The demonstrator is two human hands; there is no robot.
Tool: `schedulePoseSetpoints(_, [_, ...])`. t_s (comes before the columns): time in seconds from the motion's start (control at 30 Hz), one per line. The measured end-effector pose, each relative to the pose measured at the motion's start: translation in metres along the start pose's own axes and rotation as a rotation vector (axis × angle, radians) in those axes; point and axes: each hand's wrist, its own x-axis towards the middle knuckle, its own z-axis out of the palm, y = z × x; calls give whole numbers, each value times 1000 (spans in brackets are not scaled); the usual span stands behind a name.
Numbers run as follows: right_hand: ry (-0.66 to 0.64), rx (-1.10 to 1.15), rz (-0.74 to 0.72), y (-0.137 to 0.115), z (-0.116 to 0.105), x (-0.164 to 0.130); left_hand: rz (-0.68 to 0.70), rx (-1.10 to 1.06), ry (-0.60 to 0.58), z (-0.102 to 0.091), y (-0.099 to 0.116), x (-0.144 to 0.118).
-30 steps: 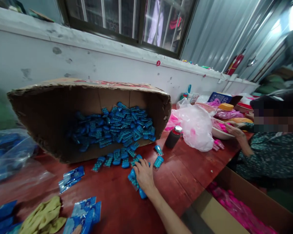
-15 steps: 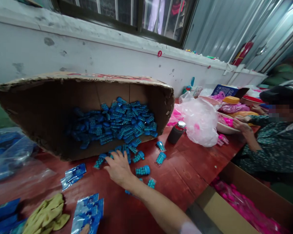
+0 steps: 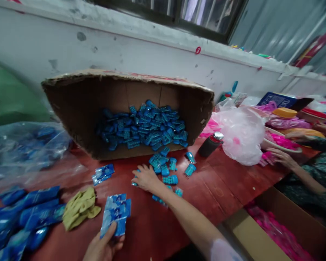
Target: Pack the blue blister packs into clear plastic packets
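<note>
Toward the near edge of the bench (image 3: pixel 212 192), our left hand (image 3: pixel 104 243) pinches sachets (image 3: pixel 116 208); our right hand (image 3: pixel 148 178), fingers spread, mostly hides a packet (image 3: pixel 134 183).

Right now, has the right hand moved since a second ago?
Yes, the right hand has moved left, farther from the bottle, which stays beside the box.
</note>
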Motion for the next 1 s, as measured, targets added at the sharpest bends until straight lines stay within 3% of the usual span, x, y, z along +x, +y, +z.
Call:
schedulePoseSetpoints(0.17, [-12, 71, -38, 4, -12, -35, 24, -56, -46, 7, -7, -5])
schedulePoseSetpoints(0.3, [267, 214, 70, -1, -30, -71, 42, -68, -56, 0, -7, -4])
schedulePoseSetpoints(0.37, [330, 237, 104, -8, -28, -94, 39, -84, -58, -2, -5, -5])
schedulePoseSetpoints(0.5, [294, 86, 172, -21, -7, -125, 52, -124, -65, -1, 0, -8])
schedulePoseSetpoints(0.6, [216, -45, 198, -25, -4, -118, 61, -133, -63, -2, 1, -9])
schedulePoseSetpoints(0.73, [90, -116, 89, -24, -25, -83, 55, -120, -78, -7, 2, -10])
schedulePoseSetpoints(0.87, [-103, -40, -18, -19, -33, -53, 59, -120, -136, -13, 4, -14])
schedulePoseSetpoints(1.0, [-121, 28, -44, -22, -22, -39, 42, -159, -138, -17, 4, -16])
